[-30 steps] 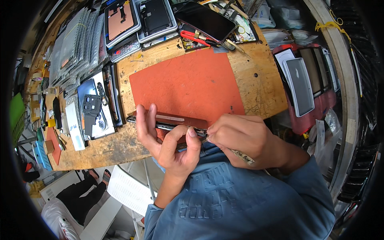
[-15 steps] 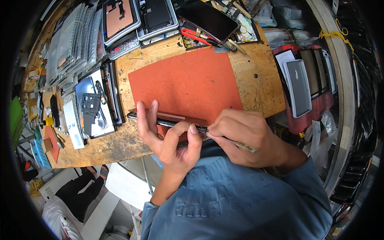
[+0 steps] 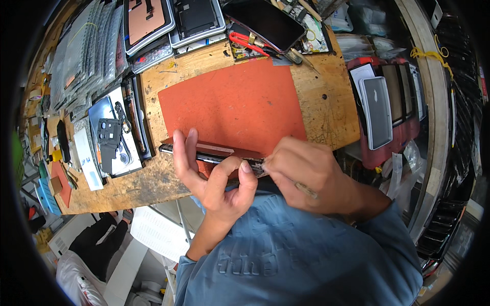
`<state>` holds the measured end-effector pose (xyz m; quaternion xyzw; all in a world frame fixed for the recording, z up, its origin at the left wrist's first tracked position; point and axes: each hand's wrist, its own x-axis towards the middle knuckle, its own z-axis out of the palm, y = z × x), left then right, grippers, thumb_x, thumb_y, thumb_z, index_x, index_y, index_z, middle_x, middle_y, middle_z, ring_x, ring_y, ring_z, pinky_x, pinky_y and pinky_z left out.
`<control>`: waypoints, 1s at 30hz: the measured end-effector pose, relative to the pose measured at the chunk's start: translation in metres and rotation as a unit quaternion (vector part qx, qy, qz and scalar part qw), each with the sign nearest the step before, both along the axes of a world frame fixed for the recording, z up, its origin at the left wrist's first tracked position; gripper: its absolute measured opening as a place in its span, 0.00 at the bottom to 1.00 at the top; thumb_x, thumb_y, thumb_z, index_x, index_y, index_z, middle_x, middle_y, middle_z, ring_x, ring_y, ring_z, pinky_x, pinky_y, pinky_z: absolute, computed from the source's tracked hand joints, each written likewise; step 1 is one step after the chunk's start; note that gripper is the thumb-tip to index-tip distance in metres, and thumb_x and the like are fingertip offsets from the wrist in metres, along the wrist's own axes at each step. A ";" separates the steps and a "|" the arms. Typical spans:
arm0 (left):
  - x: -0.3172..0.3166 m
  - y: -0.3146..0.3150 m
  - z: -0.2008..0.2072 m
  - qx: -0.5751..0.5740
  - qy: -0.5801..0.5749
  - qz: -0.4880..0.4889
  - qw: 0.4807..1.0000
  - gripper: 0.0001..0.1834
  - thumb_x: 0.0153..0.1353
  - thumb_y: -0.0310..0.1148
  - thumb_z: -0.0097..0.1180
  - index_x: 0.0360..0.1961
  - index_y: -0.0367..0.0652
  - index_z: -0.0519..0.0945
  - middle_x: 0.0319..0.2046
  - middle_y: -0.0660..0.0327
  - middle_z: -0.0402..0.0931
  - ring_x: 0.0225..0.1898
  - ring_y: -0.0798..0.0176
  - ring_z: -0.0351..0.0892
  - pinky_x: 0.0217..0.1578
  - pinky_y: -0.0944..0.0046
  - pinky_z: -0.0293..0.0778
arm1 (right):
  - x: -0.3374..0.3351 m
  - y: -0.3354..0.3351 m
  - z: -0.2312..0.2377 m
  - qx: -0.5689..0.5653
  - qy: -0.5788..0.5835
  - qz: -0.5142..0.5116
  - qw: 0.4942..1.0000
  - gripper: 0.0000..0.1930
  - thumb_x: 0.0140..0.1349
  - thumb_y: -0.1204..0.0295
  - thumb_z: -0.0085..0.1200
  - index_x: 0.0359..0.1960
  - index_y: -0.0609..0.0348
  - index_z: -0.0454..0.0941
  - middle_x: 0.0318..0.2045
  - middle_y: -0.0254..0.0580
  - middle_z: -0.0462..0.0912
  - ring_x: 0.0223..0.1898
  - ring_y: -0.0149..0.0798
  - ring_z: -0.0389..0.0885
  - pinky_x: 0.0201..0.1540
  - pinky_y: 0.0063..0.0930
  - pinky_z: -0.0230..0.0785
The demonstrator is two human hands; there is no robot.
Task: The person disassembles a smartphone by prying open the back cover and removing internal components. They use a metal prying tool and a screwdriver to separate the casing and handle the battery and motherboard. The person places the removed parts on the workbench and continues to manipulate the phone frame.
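My left hand (image 3: 217, 183) grips a slim dark phone (image 3: 211, 153), tilted so that mostly its long edge shows. Its fingers and thumb close round the phone from both sides, above the near edge of a red-orange work mat (image 3: 240, 109). At the phone's right end, my right hand (image 3: 314, 176) pinches a thin tool with a tan handle (image 3: 306, 190). That handle sticks out below the fingers. The tool's tip and the phone part it meets are hidden by my right fingertips, so its exact kind cannot be made out.
Bubble-wrap sleeves (image 3: 84, 48) are stacked at the back left, near opened tablet shells (image 3: 196, 23). Beyond the mat lie a black phone (image 3: 265, 24) and red-handled pliers (image 3: 245, 43). Phone parts (image 3: 108, 135) sit left. A person (image 3: 89, 260) is at lower left.
My right hand has turned a little at the phone's right end, and the tool's handle now points more steeply downward. The left hand keeps its grip. The whole view has shifted slightly.
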<state>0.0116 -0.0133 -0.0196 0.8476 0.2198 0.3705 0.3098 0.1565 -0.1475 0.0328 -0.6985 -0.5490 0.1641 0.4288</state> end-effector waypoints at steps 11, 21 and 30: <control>-0.001 0.001 -0.002 0.006 0.002 0.010 1.000 0.09 0.65 0.35 0.67 0.30 0.42 0.87 0.77 0.28 0.52 0.74 0.25 0.65 0.72 0.35 0.68 | 0.003 -0.012 -0.002 0.076 0.076 -0.063 0.992 0.13 0.55 0.87 0.70 0.39 0.63 0.83 0.35 0.45 0.84 0.31 0.45 0.86 0.31 0.35 0.77; -0.002 0.001 0.001 0.002 0.020 0.007 1.000 0.09 0.66 0.36 0.67 0.32 0.43 0.87 0.77 0.28 0.52 0.75 0.25 0.64 0.72 0.34 0.67 | 0.008 -0.009 0.007 0.043 0.133 -0.037 0.990 0.12 0.57 0.85 0.70 0.41 0.64 0.82 0.36 0.46 0.84 0.34 0.47 0.87 0.35 0.36 0.78; -0.011 0.001 0.002 0.026 0.043 -0.010 0.999 0.10 0.70 0.36 0.64 0.35 0.42 0.84 0.81 0.35 0.49 0.76 0.26 0.63 0.72 0.36 0.65 | 0.010 -0.020 0.004 0.095 0.102 -0.010 0.990 0.11 0.57 0.86 0.71 0.38 0.68 0.81 0.34 0.53 0.86 0.31 0.45 0.90 0.30 0.34 0.81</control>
